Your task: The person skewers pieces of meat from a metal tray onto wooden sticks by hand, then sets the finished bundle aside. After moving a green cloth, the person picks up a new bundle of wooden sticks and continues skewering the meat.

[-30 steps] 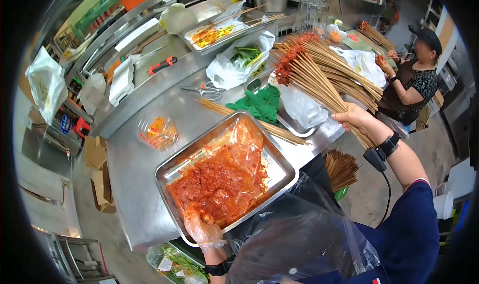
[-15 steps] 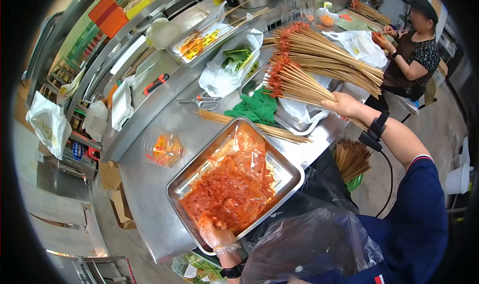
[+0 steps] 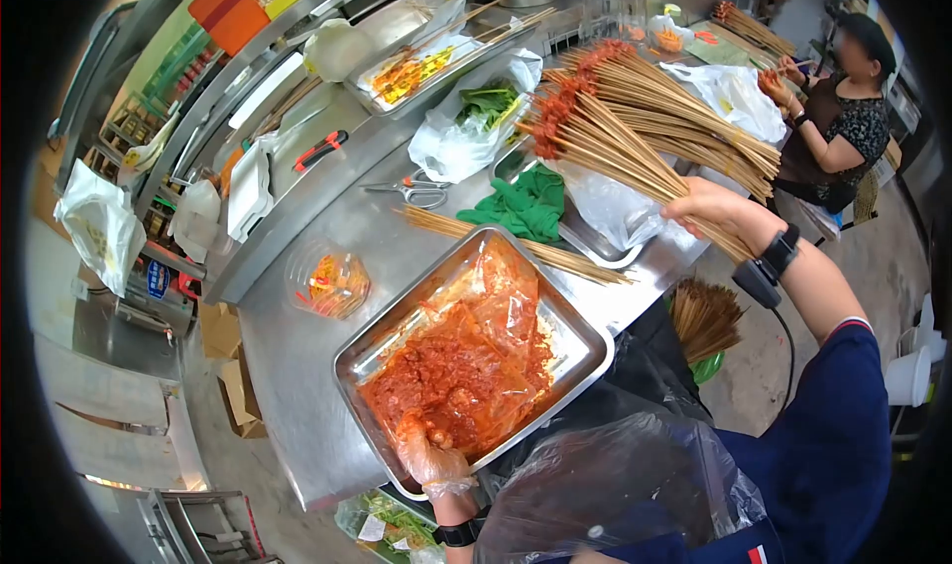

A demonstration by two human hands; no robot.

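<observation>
My right hand [image 3: 709, 212], bare, is closed round the stick ends of a bundle of skewers [image 3: 625, 158] whose red meat tips point up and left. Those tips overlap a larger pile of skewers [image 3: 684, 118] on the table. My left hand [image 3: 428, 452], in a clear plastic glove smeared red, rests at the near left corner of a metal tray [image 3: 585, 361]; its fingertips touch the red minced meat [image 3: 426, 371], and whether they grip any is hidden. Clear plastic film lies over part of the meat. Bare sticks [image 3: 575, 264] lie behind the tray.
A green glove [image 3: 521, 205], scissors [image 3: 416, 189] and a bag of greens [image 3: 476, 118] lie behind the tray. At the left stands a plastic cup [image 3: 329, 282]. A co-worker [image 3: 843, 118] sits at the back right, holding a skewer. More sticks [image 3: 702, 316] stand below the table edge.
The bundle in my right hand has tilted a little and its meat tips have moved left toward the pile's edge. The view has shifted. My left hand has stayed at the tray's corner.
</observation>
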